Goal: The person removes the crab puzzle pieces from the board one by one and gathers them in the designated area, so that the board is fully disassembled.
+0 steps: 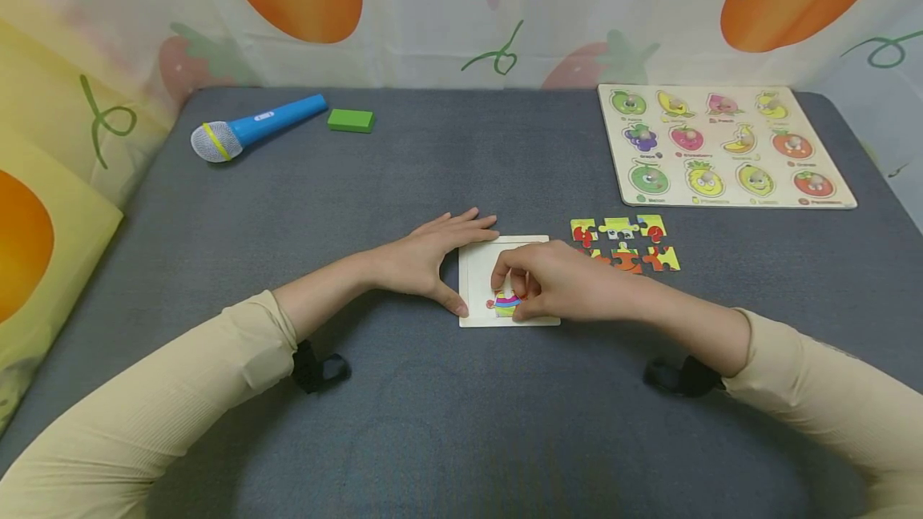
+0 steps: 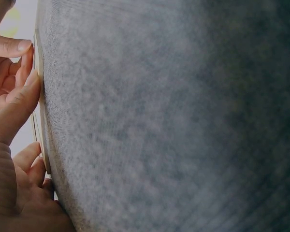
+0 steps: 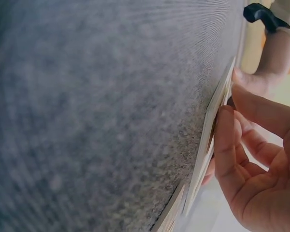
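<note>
A small white puzzle tray (image 1: 472, 263) lies flat on the table. My left hand (image 1: 425, 259) spreads over its left side, the thumb at the near left corner and the index finger by the far edge. The left wrist view shows that thumb (image 2: 26, 99) resting against the tray's rim. Over the tray, my right hand (image 1: 555, 283) pinches a colourful striped puzzle piece (image 1: 508, 303) between thumb and fingers, low against the tray's base. In the right wrist view the fingertips (image 3: 225, 118) sit right at the tray; the palm hides part of the piece in the head view.
Several loose puzzle pieces (image 1: 618, 228) lie right of the tray, partly behind the right hand. A fruit peg board (image 1: 731, 122) lies at the far right. A blue toy microphone (image 1: 277, 120) and a green block (image 1: 351, 120) are at the far left. A printed curtain hangs behind.
</note>
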Demonstrator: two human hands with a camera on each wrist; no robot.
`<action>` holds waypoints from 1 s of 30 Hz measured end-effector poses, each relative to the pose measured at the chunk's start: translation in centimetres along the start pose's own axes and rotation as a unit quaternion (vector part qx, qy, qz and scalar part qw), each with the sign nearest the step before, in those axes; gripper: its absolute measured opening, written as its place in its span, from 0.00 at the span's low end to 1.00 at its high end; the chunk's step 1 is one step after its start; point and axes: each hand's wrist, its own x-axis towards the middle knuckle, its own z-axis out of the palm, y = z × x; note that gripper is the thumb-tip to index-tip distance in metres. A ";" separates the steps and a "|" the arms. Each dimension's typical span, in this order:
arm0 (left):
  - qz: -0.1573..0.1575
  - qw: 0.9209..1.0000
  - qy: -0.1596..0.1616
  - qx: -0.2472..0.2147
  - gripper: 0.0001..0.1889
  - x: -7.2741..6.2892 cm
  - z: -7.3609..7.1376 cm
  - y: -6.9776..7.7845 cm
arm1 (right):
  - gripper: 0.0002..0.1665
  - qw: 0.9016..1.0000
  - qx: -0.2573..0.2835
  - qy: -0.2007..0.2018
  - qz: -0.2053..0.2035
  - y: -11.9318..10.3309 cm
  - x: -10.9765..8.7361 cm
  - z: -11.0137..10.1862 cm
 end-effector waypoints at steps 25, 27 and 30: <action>-0.002 1.000 -0.002 0.001 0.54 0.0 0.0 -0.1 | 0.17 1.000 -0.011 0.000 0.021 -0.3 0.3 0.2; -0.002 1.000 -0.002 0.001 0.54 0.0 0.1 -0.2 | 0.17 1.000 -0.012 -0.001 0.023 -0.3 0.3 0.3; -0.002 1.000 -0.002 0.001 0.54 0.0 0.0 -0.1 | 0.17 1.000 -0.013 -0.001 0.025 -0.3 0.3 0.3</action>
